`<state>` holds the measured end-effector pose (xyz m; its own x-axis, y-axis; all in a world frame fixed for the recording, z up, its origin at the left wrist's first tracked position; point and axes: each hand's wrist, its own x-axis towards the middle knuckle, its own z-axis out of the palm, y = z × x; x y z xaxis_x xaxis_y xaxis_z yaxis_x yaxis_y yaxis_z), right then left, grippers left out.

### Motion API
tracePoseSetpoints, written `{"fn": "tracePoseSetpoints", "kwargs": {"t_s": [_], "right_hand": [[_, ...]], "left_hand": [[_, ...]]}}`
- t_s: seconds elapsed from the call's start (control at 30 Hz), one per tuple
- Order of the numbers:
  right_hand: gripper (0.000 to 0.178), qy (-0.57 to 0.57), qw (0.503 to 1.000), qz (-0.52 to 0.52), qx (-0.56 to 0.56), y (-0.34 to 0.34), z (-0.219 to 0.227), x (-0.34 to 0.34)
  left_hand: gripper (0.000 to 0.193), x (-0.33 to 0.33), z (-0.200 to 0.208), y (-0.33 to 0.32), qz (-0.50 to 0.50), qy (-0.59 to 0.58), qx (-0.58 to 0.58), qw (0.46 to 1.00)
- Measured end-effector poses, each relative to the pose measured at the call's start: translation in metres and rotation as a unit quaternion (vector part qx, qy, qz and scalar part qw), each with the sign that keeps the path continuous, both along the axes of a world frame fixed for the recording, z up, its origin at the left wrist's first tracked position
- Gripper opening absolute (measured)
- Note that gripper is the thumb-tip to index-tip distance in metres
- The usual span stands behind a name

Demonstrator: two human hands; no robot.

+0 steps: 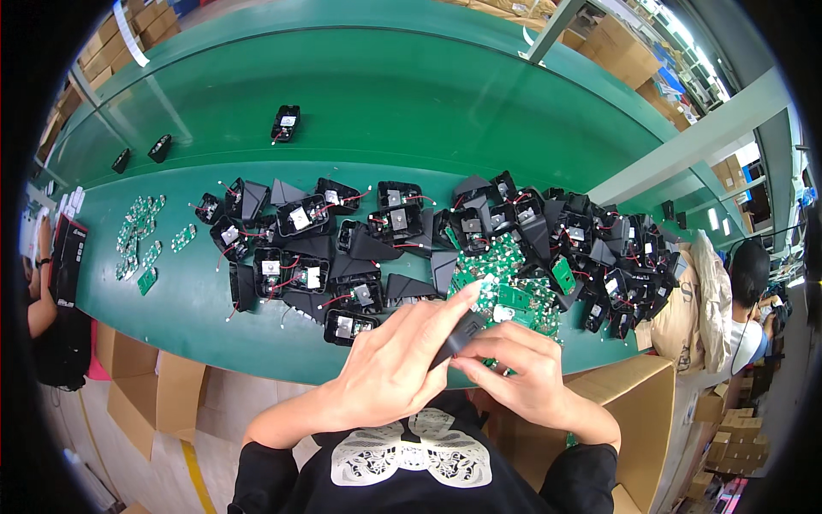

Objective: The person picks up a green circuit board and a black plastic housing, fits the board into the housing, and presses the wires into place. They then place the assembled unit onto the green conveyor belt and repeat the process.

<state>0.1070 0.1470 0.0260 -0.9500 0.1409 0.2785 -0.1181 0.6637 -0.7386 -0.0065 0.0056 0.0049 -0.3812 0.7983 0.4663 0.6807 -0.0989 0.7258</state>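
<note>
A small black plastic housing (460, 337) is held tilted above the near edge of the bench, in front of my body. My left hand (392, 349) is wrapped around its left side, index finger stretched along the top. From the right, my right hand (522, 370) pinches its lower edge between thumb and fingers. The inside of the housing is hidden from me. Just beyond my hands lies a heap of green circuit boards (501, 261). Many black housings (301, 216) with red wires and pale components inside spread left of the heap, and another cluster (621, 248) sits right of it.
Loose circuit boards (137, 227) lie on the left of the green bench (184, 330). A moving-belt-like green strip (368, 94) behind carries a few housings (286, 124). Cardboard boxes (154, 390) stand below the bench. Other people work at the far left and right.
</note>
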Motion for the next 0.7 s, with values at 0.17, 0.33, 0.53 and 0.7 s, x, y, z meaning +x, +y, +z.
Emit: {"fn": "tracePoseSetpoints", "kwargs": {"t_s": [0.17,0.33,0.53,0.7], "right_hand": [[0.015,0.008,0.999,-0.027,0.044,-0.003,0.0,0.0],[0.011,-0.236,0.921,-0.038,-0.309,0.009,0.015,-0.001],[0.01,-0.301,0.839,-0.005,-0.453,0.025,0.023,-0.002],[0.008,-0.059,0.985,0.011,-0.159,0.014,0.007,0.002]], "left_hand": [[0.078,0.003,0.003,0.003,0.024,0.076,0.009,0.997],[0.071,-0.002,0.004,-0.003,0.04,0.025,-0.025,0.999],[0.058,0.007,0.002,-0.009,-0.055,-0.239,-0.052,0.968],[0.062,0.011,0.005,-0.009,-0.138,-0.357,-0.071,0.921]]}}
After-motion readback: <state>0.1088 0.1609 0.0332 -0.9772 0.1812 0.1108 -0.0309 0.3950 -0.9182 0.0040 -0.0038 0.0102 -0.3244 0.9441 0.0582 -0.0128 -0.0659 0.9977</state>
